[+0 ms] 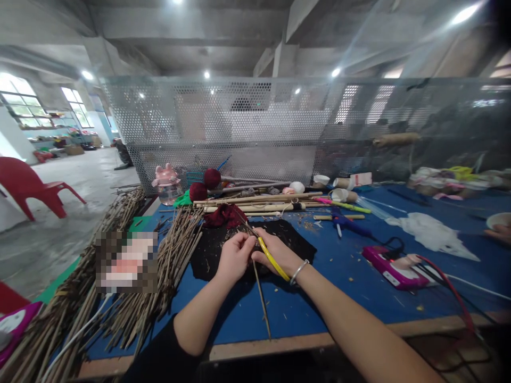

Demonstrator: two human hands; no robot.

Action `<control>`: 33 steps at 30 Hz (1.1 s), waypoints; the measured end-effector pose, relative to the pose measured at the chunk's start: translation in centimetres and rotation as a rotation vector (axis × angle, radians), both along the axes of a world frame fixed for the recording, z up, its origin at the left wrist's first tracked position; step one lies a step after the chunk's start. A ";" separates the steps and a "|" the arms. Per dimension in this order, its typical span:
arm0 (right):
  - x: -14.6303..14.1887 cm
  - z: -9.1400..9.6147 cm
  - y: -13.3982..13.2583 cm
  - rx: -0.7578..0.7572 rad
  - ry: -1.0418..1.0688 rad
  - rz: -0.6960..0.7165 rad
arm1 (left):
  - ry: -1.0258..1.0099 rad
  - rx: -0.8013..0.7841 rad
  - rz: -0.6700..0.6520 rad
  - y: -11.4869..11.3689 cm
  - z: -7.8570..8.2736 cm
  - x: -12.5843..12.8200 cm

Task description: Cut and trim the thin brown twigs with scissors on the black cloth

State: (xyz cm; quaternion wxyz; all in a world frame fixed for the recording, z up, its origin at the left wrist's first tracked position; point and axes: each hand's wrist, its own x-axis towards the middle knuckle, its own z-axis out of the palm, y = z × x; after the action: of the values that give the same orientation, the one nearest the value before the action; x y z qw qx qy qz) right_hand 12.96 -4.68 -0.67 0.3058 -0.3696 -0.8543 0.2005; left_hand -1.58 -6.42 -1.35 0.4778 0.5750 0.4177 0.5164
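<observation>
My left hand point(235, 256) is closed, thumb and fingers pinched round the upper part of a thin twig point(261, 298). The twig slants down toward the table's front edge. My right hand point(277, 254) is wrapped round yellow-handled cutters point(273, 259), their dark jaws pointing up and left past my fingers. The two hands nearly meet above a black cloth point(295, 242) strewn with small chips. Where the jaws and the twig's top end lie relative to each other, I cannot tell. Just beyond the hands lies dark red fabric point(225, 215).
Bundles of twigs point(171, 255) fill the left side. Behind the cloth lie long sticks point(255, 199) and two dark red balls point(212, 178). To the right are a blue glue gun point(349, 223), a magenta power strip point(393, 268) with cables and a plastic bag point(433, 234). Another person's hand point(499, 231) shows far right.
</observation>
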 end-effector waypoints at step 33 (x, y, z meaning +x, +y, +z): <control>-0.4 -0.8 0.2 -0.070 0.097 0.037 | -0.052 -0.037 0.011 -0.3 0.4 0.0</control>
State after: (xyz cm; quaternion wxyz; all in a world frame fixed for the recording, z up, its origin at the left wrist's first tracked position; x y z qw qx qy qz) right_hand 12.57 -4.50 -1.50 0.3300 -0.3542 -0.8374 0.2536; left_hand -1.54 -6.69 -0.99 0.4962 0.5500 0.4180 0.5258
